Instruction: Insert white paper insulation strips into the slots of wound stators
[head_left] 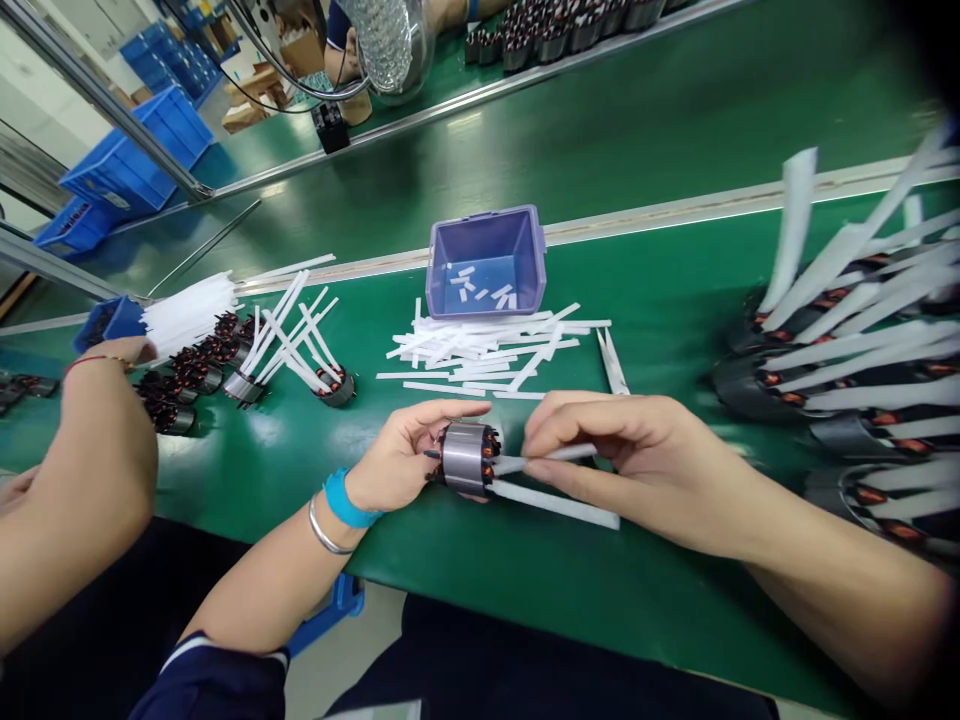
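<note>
My left hand (401, 455), with a blue band and a silver bangle at the wrist, is closed round a motor stator (464, 458). The stator lies on its side above the green bench, copper windings showing at its right end. Two white strips reach out of that end. My right hand (622, 460) pinches the upper strip (510, 465) between thumb and fingers. The lower strip (559, 503) hangs free below it. Beyond my hands lies a pile of loose white strips (480, 350), with scissors (611, 362) at its right, partly hidden behind my right hand.
A purple bin (487, 262) holding small white pieces stands behind the pile. Stators with white strips crowd the right side (847, 370). At left, a co-worker's arm (97, 430) reaches toward more stators (199, 370) and a strip bundle (191, 310). A metal rail (675, 210) crosses behind.
</note>
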